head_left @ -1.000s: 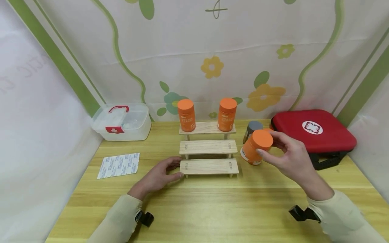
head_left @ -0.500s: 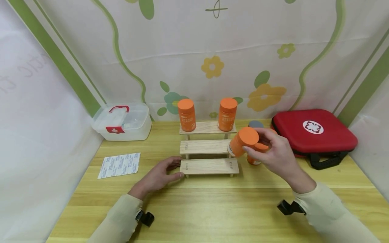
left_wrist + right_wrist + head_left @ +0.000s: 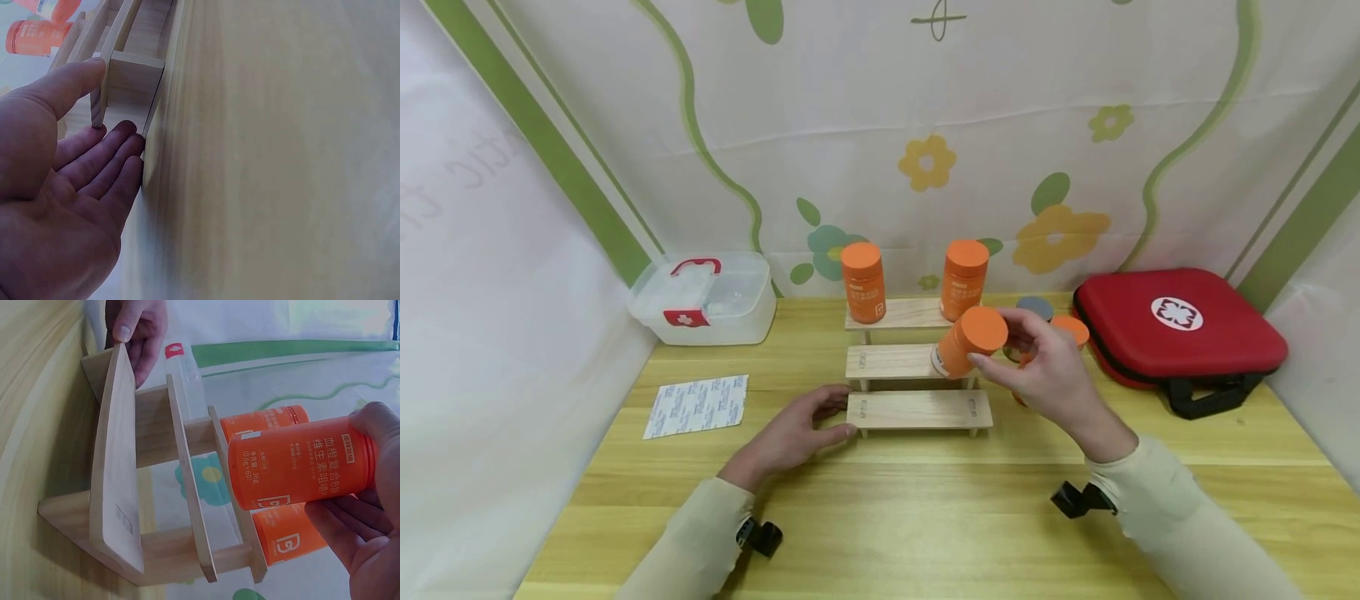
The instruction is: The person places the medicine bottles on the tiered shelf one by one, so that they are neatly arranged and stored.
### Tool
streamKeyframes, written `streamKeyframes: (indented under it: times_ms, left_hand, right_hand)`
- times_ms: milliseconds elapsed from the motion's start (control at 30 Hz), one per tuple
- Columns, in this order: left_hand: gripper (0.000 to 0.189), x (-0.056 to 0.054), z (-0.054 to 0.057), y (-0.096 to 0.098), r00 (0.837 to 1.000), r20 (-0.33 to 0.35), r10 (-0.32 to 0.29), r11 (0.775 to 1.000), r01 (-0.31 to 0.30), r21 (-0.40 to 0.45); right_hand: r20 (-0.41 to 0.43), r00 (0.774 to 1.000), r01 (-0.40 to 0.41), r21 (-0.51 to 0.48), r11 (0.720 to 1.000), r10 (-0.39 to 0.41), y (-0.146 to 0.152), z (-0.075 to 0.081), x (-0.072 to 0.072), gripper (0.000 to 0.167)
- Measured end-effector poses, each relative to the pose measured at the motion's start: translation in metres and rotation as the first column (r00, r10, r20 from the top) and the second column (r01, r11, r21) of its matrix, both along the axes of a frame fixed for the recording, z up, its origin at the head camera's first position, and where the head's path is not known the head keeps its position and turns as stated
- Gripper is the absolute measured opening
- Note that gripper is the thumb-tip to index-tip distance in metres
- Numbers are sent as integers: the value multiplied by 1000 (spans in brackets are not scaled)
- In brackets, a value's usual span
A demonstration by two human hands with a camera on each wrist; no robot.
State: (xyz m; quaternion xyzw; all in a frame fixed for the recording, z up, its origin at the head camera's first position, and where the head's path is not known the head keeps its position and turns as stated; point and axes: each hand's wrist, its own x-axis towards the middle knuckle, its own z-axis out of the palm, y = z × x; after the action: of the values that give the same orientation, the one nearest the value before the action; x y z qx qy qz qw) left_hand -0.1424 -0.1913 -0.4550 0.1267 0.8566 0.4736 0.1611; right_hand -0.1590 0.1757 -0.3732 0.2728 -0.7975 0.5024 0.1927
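Observation:
My right hand holds an orange vitamin bottle by its cap end, thumb on one side and fingers on the other. The bottle is tilted, its base over the right part of the middle step of a three-step wooden rack. In the right wrist view, the bottle's printed label shows. My left hand grips the left end of the rack's lowest step, with the thumb and index finger on its two edges. Two matching orange bottles, a left one and a right one, stand upright on the top step.
Behind my right hand are a grey-capped bottle and an orange-capped bottle, partly hidden. A red first-aid case lies at the right. At the left are a clear first-aid box and a printed sheet. A patterned curtain hangs behind.
My right hand has carried the orange bottle leftward from beside the rack to over the middle step, uncovering another orange-capped bottle. My left hand has stayed on the rack.

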Motion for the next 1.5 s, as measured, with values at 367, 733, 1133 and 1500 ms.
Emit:
streamKeyframes:
  times_ms: [367, 733, 1133, 1500]
  left_hand:
    - [65, -1, 2, 1, 1000, 4, -3, 1000, 3, 7]
    - [66, -1, 2, 1, 1000, 8, -3, 1000, 3, 3]
    - [66, -2, 1, -1, 1000, 5, -1, 1000, 1, -2]
    - [66, -2, 0, -1, 1000, -2, 1, 1000, -1, -18]
  right_hand:
    - [80, 996, -33, -13, 999, 34, -27, -2, -10, 54]
    - [92, 992, -81, -10, 997, 81, -52, -2, -18, 56]
    - [99, 990, -105, -8, 994, 106, -74, -4, -27, 56]
    - [189, 969, -153, -59, 986, 162, -92, -6, -32, 56]
